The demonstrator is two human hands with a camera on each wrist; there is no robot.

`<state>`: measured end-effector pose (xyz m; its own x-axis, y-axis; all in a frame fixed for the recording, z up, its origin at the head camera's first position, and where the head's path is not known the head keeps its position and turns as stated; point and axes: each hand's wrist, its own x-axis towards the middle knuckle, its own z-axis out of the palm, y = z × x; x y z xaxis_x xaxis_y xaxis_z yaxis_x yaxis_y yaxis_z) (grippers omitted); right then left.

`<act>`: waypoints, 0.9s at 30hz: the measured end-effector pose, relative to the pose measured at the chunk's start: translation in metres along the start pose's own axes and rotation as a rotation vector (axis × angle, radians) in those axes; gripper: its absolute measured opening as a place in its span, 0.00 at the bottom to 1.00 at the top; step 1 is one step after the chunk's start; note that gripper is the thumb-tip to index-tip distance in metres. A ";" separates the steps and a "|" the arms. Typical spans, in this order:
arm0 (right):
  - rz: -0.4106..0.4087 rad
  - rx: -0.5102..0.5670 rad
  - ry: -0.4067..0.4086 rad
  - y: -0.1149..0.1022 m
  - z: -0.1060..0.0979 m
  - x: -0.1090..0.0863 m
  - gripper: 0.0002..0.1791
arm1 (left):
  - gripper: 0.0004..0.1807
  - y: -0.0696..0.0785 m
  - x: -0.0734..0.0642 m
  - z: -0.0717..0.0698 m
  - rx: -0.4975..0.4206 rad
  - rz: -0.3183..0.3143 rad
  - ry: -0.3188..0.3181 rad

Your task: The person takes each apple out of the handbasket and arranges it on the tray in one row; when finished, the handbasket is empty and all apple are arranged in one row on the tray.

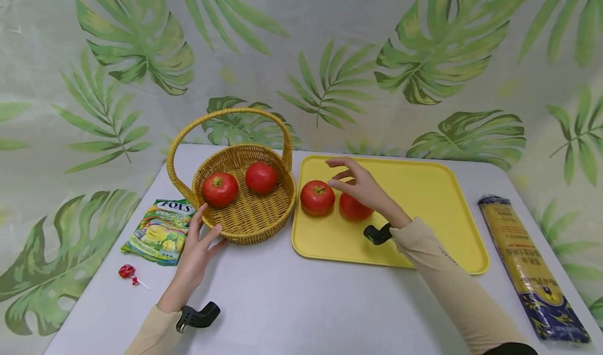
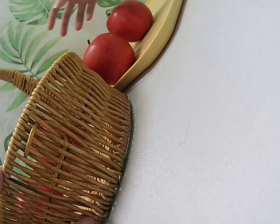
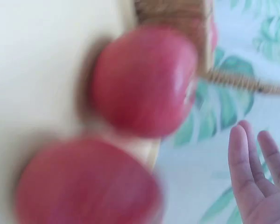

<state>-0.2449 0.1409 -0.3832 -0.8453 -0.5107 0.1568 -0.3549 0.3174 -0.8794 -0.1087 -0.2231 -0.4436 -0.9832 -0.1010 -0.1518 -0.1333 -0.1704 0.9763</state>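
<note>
wicker basket (image 1: 254, 216), upright, handle (image 1: 229, 111) arching above it, left to right

A leaf-patterned backdrop (image 1: 301, 67) rises behind a white table (image 1: 301, 308).

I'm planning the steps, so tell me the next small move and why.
Probably lower the right hand around the left-hand apple on the yellow tray: the hand hovers apart from it, fingers spread and holding nothing, and the wicker basket beside the tray holds two red apples with room left.
</note>
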 end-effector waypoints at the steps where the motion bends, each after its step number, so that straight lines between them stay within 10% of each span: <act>1: -0.002 0.013 -0.016 -0.004 0.005 0.004 0.28 | 0.38 0.000 0.000 0.000 -0.001 0.001 0.001; 10: 0.001 0.120 -0.188 -0.028 0.057 0.048 0.29 | 0.37 -0.001 0.000 0.000 -0.013 0.006 0.001; 27: 0.314 0.243 -0.328 -0.040 0.105 0.107 0.38 | 0.37 0.000 0.000 0.002 -0.022 0.020 0.010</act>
<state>-0.2797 -0.0104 -0.3787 -0.7125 -0.6569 -0.2466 0.0317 0.3209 -0.9466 -0.1088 -0.2209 -0.4428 -0.9844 -0.1140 -0.1342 -0.1110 -0.1898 0.9755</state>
